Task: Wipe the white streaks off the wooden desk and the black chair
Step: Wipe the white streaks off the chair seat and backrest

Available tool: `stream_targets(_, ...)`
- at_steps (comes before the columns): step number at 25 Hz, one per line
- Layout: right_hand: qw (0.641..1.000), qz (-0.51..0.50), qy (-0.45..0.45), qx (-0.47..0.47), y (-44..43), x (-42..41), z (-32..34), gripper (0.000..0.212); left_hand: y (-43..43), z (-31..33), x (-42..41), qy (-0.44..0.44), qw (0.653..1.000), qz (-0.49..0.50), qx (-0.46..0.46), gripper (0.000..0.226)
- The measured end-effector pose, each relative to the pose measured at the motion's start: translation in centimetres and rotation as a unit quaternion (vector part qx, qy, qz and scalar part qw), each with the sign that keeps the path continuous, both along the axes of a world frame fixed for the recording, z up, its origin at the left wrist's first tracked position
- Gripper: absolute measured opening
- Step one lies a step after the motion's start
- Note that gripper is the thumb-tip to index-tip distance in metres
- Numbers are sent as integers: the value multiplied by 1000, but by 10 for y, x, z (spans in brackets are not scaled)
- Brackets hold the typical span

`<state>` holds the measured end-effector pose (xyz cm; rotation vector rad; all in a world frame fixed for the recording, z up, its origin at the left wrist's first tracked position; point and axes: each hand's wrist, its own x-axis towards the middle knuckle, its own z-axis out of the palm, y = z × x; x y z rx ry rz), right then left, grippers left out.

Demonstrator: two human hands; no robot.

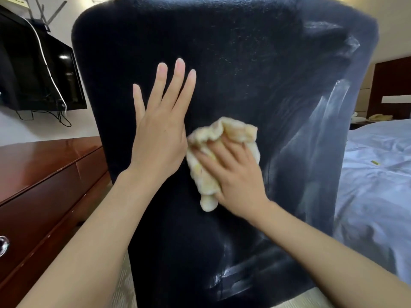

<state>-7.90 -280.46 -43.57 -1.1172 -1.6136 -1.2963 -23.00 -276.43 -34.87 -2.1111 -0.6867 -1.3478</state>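
Observation:
The black chair [233, 63] fills the middle of the view, its back facing me. White streaks [322, 121] run down its right side, and more streaks [235, 278] show near its lower edge. My left hand [160, 130] lies flat on the chair back with the fingers spread and pointing up. Just to its right, my right hand [231, 174] presses a crumpled pale yellow cloth [213, 138] against the chair. The wooden desk [44, 165] stands to the left, reddish brown and glossy.
A dark television [42, 70] hangs on the wall at upper left with cables below it. A bed with white sheets [378, 165] lies to the right, behind it a dark headboard [393, 85]. The desk has a drawer knob [3, 245].

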Motion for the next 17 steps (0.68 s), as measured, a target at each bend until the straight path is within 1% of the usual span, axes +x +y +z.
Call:
stream_targets(2, 996, -15, -65, -56, -1, 2, -40, 39, 0, -2, 0, -4, 1000, 9, -4, 72)
stream_targets(5, 984, -38, -137, -108, -4, 12, -88, 40, -2, -1, -3, 0, 1000, 14, -18, 72)
stream_targets(7, 974, -31, -185, -129, -7, 21, -106, 39, -3, -1, -8, 5, 999, 11, -31, 72)
stream_targets(10, 954, -22, -253, -161, -16, 31, -119, 24, -7, -8, -15, 11, 998, 14, -55, 72)
stream_targets(11, 947, -18, -273, -169, -19, 35, -120, 23, -7, -11, -16, 15, 998, 19, -61, 72)
stream_targets(12, 942, -11, -286, -176, -22, 37, -117, 23, -7, -16, -18, 21, 997, 24, -65, 72)
stream_targets(14, 944, 3, -281, -173, -26, 41, -103, 25, -7, -23, -22, 35, 997, 30, -67, 73)
stream_targets(17, 965, -9, -239, -109, -29, 47, -61, 20, -5, -30, -25, 50, 995, 25, -78, 74)
